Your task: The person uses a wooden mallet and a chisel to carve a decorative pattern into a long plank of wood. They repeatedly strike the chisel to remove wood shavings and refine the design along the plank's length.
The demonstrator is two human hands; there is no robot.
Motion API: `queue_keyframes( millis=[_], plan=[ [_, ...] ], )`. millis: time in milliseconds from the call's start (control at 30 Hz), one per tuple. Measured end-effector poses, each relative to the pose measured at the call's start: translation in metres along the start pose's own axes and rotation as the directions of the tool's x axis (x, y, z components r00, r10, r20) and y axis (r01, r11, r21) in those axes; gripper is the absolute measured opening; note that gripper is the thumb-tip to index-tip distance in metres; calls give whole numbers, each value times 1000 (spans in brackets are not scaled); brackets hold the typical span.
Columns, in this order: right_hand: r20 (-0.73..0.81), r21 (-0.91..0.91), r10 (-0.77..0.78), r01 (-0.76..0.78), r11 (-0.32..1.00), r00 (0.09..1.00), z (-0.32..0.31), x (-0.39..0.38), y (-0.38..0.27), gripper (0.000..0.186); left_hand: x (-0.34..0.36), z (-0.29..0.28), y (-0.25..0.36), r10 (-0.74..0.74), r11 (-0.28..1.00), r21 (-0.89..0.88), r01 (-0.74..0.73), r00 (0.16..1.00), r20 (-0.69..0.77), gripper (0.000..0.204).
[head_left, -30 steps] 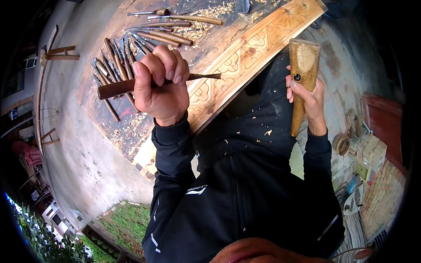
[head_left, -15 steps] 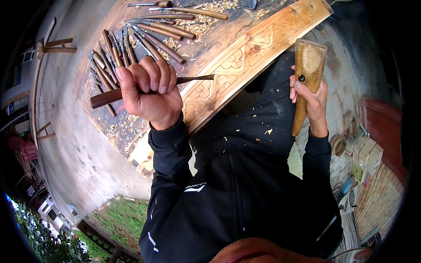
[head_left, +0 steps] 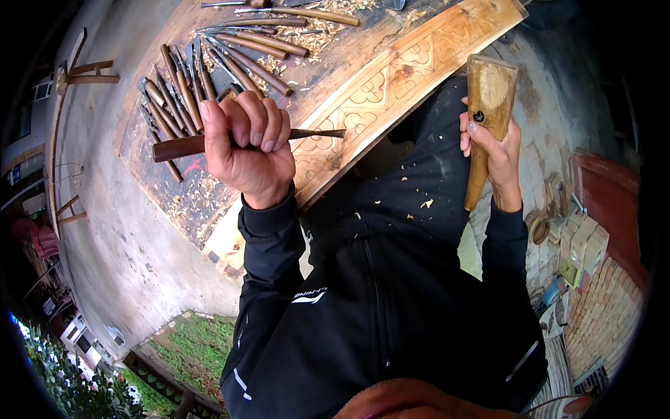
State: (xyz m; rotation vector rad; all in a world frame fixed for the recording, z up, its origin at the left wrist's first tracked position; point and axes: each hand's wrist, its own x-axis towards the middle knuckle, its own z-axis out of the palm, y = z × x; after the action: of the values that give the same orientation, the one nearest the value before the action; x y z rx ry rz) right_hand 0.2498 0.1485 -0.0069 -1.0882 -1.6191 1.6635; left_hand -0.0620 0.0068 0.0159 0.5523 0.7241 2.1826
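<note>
Clamped in the left hand (head_left: 255, 143) was the brown-handled steel chisel (head_left: 179, 148), in the right hand (head_left: 501, 157), well apart, the tan wooden mallet (head_left: 492, 105), the long pale carved board (head_left: 391, 87) laid ahead, near-left to far-right, left hand closer!

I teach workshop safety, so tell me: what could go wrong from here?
A slip of the chisel in the left hand might scratch the carved board behind its bare blade. Loose tools lie close to that hand in this view, so a careless sweep could knock some aside. The mallet in the right hand might hit the left one if swung astray.
</note>
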Motion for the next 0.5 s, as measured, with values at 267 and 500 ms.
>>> queue_keyframes(
  millis=[267, 500],
  plan=[
    [-7, -11, 1, -1, 1000, 1000, -1, 0, 0, 50, 1, -1, -2, -29, 999, 22, 29, 1000, -8, 53],
    [-8, -2, -1, 1, 1000, 1000, 0, 0, 2, 50, 5, -2, -3, -16, 999, 49, 17, 1000, -10, 54]
  ],
)
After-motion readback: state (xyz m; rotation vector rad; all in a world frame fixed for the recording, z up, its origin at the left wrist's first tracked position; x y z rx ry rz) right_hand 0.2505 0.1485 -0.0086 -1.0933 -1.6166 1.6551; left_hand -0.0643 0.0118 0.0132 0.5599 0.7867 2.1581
